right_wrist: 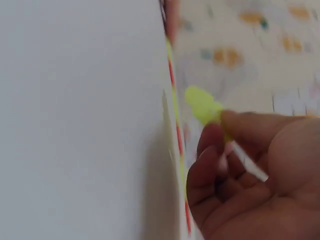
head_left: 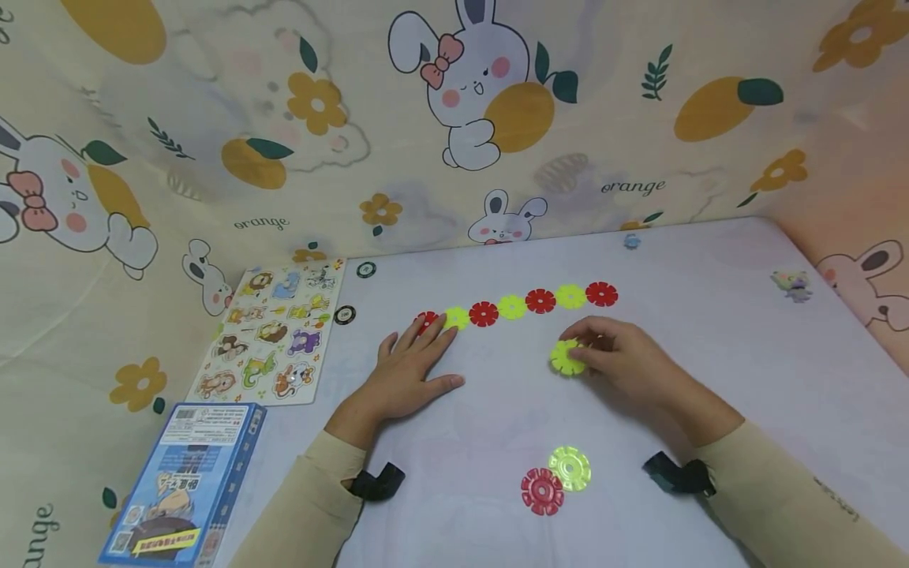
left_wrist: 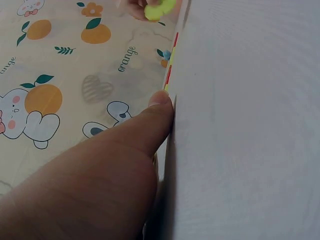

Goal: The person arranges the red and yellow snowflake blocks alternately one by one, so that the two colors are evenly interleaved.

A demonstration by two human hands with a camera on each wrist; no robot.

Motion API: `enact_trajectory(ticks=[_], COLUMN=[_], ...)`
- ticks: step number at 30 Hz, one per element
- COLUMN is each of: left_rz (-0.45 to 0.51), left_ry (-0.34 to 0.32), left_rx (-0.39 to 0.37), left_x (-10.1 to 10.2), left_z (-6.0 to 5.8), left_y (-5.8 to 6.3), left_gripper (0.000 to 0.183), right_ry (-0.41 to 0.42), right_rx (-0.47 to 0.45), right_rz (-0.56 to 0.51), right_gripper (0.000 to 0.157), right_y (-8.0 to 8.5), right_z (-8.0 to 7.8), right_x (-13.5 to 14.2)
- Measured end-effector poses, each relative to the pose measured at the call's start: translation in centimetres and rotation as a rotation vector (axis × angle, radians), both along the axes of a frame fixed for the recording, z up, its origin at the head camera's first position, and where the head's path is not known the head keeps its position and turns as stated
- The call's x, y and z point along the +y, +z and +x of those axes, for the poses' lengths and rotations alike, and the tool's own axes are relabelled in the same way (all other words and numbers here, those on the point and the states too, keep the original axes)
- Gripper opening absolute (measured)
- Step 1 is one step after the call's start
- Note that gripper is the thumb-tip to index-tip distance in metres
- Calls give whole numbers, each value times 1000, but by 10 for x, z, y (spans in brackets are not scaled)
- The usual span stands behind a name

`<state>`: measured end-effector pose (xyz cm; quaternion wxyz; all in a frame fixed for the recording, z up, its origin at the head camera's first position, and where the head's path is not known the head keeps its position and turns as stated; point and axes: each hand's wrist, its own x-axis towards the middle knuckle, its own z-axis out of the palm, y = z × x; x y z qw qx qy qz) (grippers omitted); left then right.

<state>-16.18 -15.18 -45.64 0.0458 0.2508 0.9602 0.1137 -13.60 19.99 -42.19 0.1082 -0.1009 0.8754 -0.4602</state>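
Note:
A row of flat, notched plastic discs in alternating red and yellow-green crosses the table, with a red disc [head_left: 601,294] at its right end. My left hand [head_left: 412,371] lies flat with fingers spread, its fingertips over the row's left end and partly hiding a red disc [head_left: 427,322] there. Between thumb and fingers, my right hand [head_left: 625,359] pinches a yellow-green disc [head_left: 567,358] in front of the row. The right wrist view shows that same disc [right_wrist: 202,104] held up off the tabletop. Nearer me lie a red disc [head_left: 543,491] and a yellow-green disc [head_left: 570,468], overlapping.
At the left are a sheet of animal pictures [head_left: 266,339] and a blue box [head_left: 181,481]. Two dark round chips [head_left: 345,315] lie beside the sheet. Small figures [head_left: 792,285] sit toward the far right. A rabbit-patterned cloth [head_left: 604,173] hangs behind the table.

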Motion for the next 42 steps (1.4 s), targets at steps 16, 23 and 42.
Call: enact_trajectory(ticks=[16, 23, 42], left_rz=[6, 26, 4], left_ry=[-8, -18, -12], left_rx=[15, 21, 5], left_x=[-1, -1, -2], left_z=[1, 1, 0], left_y=[1, 0, 2], left_gripper=[82, 81, 81], right_ry=[-390, -102, -84], right_rx=[-24, 111, 167], right_rz=[97, 533, 577], right_gripper=[57, 75, 87], right_y=[-9, -11, -22], right_z=[-31, -30, -33], right_x=[87, 78, 75])
